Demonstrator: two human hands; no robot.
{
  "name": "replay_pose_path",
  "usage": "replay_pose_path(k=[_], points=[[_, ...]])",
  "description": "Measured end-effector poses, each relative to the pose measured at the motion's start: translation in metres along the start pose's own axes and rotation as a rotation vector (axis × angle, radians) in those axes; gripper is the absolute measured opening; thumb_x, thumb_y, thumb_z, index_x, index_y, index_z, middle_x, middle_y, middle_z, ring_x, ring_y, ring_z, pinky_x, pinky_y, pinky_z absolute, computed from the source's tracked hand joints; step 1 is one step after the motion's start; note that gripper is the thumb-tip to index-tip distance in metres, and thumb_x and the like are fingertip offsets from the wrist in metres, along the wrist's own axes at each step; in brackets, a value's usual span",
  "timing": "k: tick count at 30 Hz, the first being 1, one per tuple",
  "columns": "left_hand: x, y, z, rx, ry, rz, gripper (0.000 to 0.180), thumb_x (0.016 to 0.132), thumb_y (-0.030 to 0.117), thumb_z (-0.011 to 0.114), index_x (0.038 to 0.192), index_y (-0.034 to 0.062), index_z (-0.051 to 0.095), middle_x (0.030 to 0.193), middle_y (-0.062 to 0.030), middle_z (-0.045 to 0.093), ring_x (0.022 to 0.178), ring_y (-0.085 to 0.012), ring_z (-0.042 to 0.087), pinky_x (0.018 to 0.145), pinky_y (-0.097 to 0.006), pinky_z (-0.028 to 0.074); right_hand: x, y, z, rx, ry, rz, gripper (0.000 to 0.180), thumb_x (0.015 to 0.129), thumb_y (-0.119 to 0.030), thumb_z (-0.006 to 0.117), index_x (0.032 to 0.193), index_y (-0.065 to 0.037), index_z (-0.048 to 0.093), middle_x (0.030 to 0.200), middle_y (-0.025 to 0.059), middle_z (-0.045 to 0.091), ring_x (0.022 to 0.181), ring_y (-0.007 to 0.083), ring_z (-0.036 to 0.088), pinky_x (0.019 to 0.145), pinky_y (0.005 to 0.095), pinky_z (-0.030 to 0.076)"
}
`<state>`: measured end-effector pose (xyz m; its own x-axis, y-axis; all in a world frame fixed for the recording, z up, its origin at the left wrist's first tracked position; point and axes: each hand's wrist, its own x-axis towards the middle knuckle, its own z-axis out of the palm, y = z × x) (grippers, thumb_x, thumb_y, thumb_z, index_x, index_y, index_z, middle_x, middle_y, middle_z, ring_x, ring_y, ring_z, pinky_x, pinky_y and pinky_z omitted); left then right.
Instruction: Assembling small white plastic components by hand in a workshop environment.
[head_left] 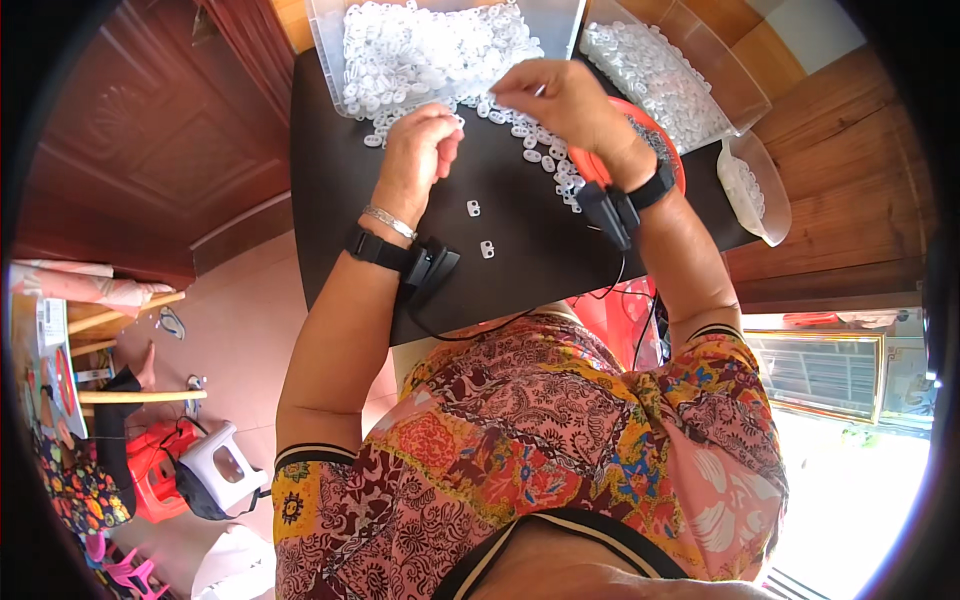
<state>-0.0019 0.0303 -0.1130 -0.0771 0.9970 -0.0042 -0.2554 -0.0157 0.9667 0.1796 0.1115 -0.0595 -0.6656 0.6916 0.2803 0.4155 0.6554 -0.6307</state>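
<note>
My left hand (418, 155) is closed over the dark table, fingers curled, with a bit of a small white plastic piece showing at its fingertips. To its right, my right hand (568, 105) pinches thumb and fingers together just above a loose spread of white oval two-holed pieces (532, 140). Whatever lies in that pinch is too small to make out. Two white plastic pieces, one (474, 208) above the other (487, 249), lie apart on the table nearer to me. A red bowl (679, 165) with small metal parts sits partly hidden behind my right wrist.
A clear bin (330, 60) heaped with white pieces stands at the table's far side. Right of it are another clear bin (748, 108) of pieces and a small clear scoop-shaped tray (775, 215). Cables hang from both wrist devices. Another person's foot (148, 368) shows at left.
</note>
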Motion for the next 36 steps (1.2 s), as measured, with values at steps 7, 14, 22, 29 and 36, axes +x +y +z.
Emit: replay_pose_path(k=[7, 14, 22, 29, 36], points=[[0.008, -0.003, -0.011, -0.095, 0.138, 0.052, 0.015, 0.076, 0.014, 0.053, 0.067, 0.0019, 0.055, 0.052, -0.0025, 0.048, 0.04, -0.0096, 0.04, 0.036, -0.023, 0.029, 0.024, 0.034, -0.014, -0.402, -0.082, 0.008, 0.02, 0.078, -0.023, 0.06, 0.091, -0.008, 0.067, 0.082, 0.0102, 0.067, 0.077, 0.0268, 0.063, 0.071, 0.0361, 0.049], [0.008, -0.004, -0.012, -0.1, 0.142, 0.054, 0.015, 0.077, 0.012, 0.052, 0.067, 0.0011, 0.055, 0.053, -0.0021, 0.049, 0.041, -0.0087, 0.041, 0.036, -0.022, 0.03, 0.082, 0.063, -0.003, -0.72, 0.009, -0.048, 0.023, 0.078, -0.022, 0.056, 0.097, -0.012, 0.065, 0.095, 0.0111, 0.065, 0.094, 0.0294, 0.06, 0.08, 0.0399, 0.048], [0.006, -0.001, -0.005, -0.039, 0.209, 0.021, 0.015, 0.079, 0.017, 0.053, 0.071, 0.005, 0.055, 0.052, -0.0001, 0.047, 0.039, -0.0074, 0.039, 0.035, -0.021, 0.024, 0.085, 0.078, 0.03, -0.868, -0.071, -0.031, 0.018, 0.077, -0.013, 0.051, 0.09, -0.011, 0.064, 0.088, 0.0119, 0.064, 0.088, 0.0308, 0.06, 0.076, 0.0423, 0.048], [0.008, -0.003, -0.007, -0.045, 0.16, -0.005, 0.012, 0.077, 0.013, 0.053, 0.073, 0.002, 0.058, 0.058, -0.0021, 0.052, 0.045, -0.0084, 0.045, 0.038, -0.022, 0.032, 0.067, 0.067, 0.016, -0.686, -0.022, -0.023, 0.016, 0.081, -0.022, 0.054, 0.088, -0.012, 0.065, 0.085, 0.011, 0.065, 0.084, 0.0299, 0.061, 0.072, 0.0414, 0.048], [0.006, -0.005, -0.003, -0.031, 0.149, 0.058, 0.018, 0.079, 0.017, 0.053, 0.067, 0.0046, 0.055, 0.05, -0.001, 0.047, 0.037, -0.0086, 0.038, 0.034, -0.021, 0.024, 0.032, 0.045, -0.039, -0.531, 0.008, -0.044, 0.017, 0.08, -0.022, 0.06, 0.087, -0.007, 0.065, 0.078, 0.0101, 0.065, 0.073, 0.0231, 0.062, 0.066, 0.0322, 0.048]])
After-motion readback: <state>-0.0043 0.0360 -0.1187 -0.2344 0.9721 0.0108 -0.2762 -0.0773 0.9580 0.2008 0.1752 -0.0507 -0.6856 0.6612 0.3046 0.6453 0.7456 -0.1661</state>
